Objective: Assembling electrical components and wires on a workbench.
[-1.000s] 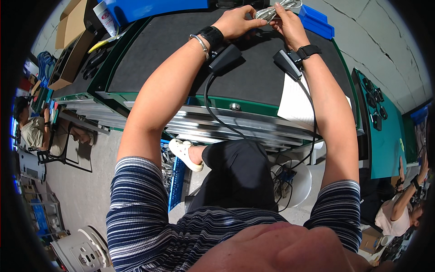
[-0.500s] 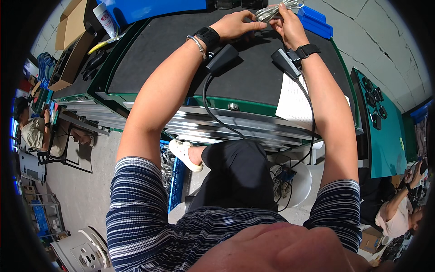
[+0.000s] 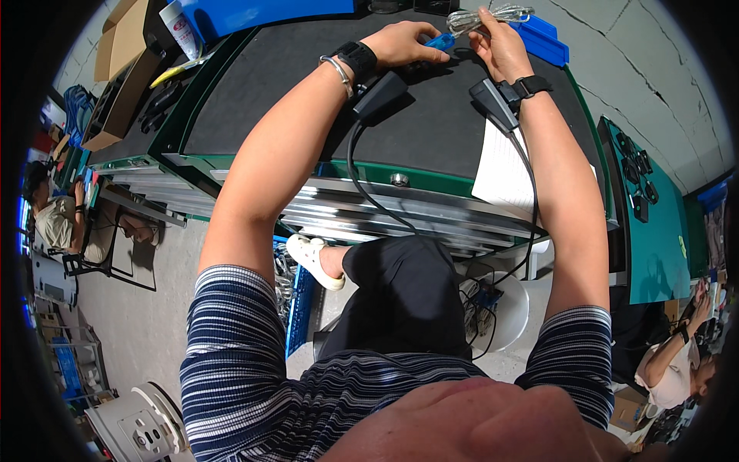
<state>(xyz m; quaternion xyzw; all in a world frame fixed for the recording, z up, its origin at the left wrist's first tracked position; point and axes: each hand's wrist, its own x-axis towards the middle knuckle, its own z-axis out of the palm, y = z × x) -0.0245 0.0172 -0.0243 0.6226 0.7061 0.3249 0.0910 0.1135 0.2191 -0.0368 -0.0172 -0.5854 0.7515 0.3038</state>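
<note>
Cable coil [image 3: 502, 15] | silvery loops, blue plug [image 3: 440, 41] | right grip [image 3: 504, 52] clamped on coil | left grip [image 3: 398, 45] pinching plug

A wide fisheye view faces steeply down from the wearer's head [image 3: 462, 427], with the shirt [image 3: 339, 393] close by, left hand [image 3: 404, 45] and right hand [image 3: 504, 51] farther off, and the table [image 3: 262, 88] beneath them.

Compared with the preceding half-second, we now see a blue connector [image 3: 440, 41] exposed at the fingertips of the left hand [image 3: 404, 45]; we find the right hand [image 3: 502, 51] and its clear cable bundle [image 3: 493, 18] shifted rightward, and a co-worker's hands [image 3: 700, 307], far right, repositioned
</note>
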